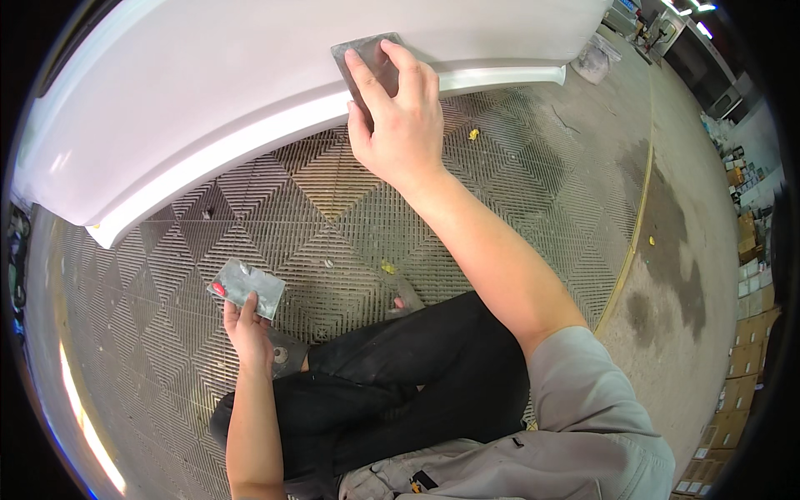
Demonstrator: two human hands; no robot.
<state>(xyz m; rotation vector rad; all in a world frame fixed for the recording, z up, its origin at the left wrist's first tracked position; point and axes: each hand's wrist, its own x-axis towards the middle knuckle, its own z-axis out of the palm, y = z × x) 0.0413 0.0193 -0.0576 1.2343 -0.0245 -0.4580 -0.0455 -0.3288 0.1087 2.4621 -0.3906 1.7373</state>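
Pressed to the lower part of a white car panel (250, 75) is a flat dark grey rectangular spreader (363, 52). My right hand (400, 117) grips it with fingers spread over its face and the thumb at its near edge. Lower left, my left hand (248, 329) pinches the near edge of a thin greyish plate (265, 287), held roughly level above the floor. On the plate sit a red dab of paste (219, 289) and a smear of pale grey material (242, 279).
A white sill edge (225, 150) runs along the panel's bottom. Below lies a ribbed grey floor mat (333, 217) with yellow scraps (474, 134), bordered by a yellow strip (621, 283). A clear bag (596, 58) rests by the panel's right end; cardboard boxes (746, 358) stand far right.
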